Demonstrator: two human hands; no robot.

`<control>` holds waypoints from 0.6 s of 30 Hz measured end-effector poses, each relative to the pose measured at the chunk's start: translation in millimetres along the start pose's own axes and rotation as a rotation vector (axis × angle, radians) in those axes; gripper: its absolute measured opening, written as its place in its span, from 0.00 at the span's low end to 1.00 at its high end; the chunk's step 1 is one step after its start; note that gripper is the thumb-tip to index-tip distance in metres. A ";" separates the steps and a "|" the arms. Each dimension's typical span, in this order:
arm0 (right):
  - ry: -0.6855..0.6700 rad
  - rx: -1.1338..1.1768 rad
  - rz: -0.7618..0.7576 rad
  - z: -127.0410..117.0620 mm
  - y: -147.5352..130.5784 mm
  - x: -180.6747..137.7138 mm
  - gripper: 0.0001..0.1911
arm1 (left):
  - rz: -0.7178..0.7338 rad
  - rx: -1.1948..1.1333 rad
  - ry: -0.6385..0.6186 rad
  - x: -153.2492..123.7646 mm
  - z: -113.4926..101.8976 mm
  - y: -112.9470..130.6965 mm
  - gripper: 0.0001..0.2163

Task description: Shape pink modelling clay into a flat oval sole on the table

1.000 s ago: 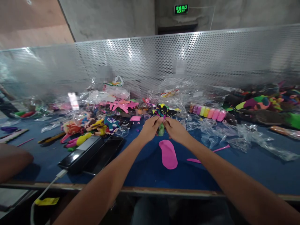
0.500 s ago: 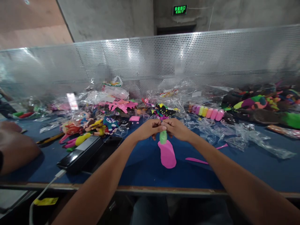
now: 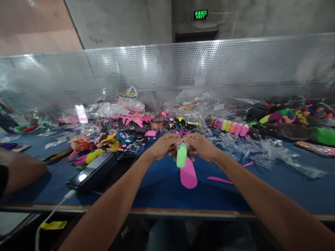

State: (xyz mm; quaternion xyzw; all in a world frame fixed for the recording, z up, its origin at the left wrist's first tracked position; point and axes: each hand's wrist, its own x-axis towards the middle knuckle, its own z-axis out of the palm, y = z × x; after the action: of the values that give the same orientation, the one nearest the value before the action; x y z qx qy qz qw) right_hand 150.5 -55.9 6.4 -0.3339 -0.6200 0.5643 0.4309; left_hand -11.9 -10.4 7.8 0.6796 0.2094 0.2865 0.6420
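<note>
Between my hands hangs a clear plastic packet with a light green block of modelling clay [image 3: 181,156] in it. My left hand [image 3: 165,144] pinches the packet's top from the left, and my right hand [image 3: 199,145] pinches it from the right. Both sets of fingers are closed near each other, with some fingertips hidden behind the packet. Flat on the blue table [image 3: 162,188], below and partly behind the packet, lies a pink sheet of clay [image 3: 188,176], long and rounded. A pink plastic modelling knife [image 3: 219,180] rests to its right, partly hidden by my right forearm.
On the left sit a power bank [image 3: 90,172] with a white cable and a dark phone [image 3: 119,167]. Clay figures [image 3: 89,157], wrapped clay blocks [image 3: 232,127] and clear wrappers [image 3: 272,153] crowd the back. A perforated metal screen [image 3: 167,69] stands behind. Another person's arm [image 3: 23,172] rests at far left.
The green clay packet has come up and toward me, showing more of its green block and now covering the top of the pink sheet. Both hands have drawn slightly apart.
</note>
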 end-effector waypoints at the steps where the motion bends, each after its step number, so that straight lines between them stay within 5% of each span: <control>1: 0.017 0.067 -0.012 6.0 -3.1 -3.2 0.17 | 0.010 -0.079 0.046 -1.0 5.1 1.9 0.17; 7: 0.171 0.332 -0.070 33.2 -22.1 -22.1 0.16 | 0.033 -0.410 0.161 -10.9 34.5 18.9 0.14; 12: 0.563 0.301 -0.335 28.5 -23.9 -23.3 0.19 | 0.173 -0.442 0.262 -21.0 50.7 27.7 0.16; 18: 0.770 0.082 -0.496 38.2 -18.6 -27.3 0.17 | 0.403 -0.198 0.710 -30.2 67.7 12.6 0.13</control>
State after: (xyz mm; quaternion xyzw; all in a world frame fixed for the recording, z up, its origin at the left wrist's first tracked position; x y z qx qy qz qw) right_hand 128.1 -98.7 20.8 -0.3436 -0.4533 0.3030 0.7646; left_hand 8.9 -82.2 15.9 0.5012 0.2523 0.6415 0.5231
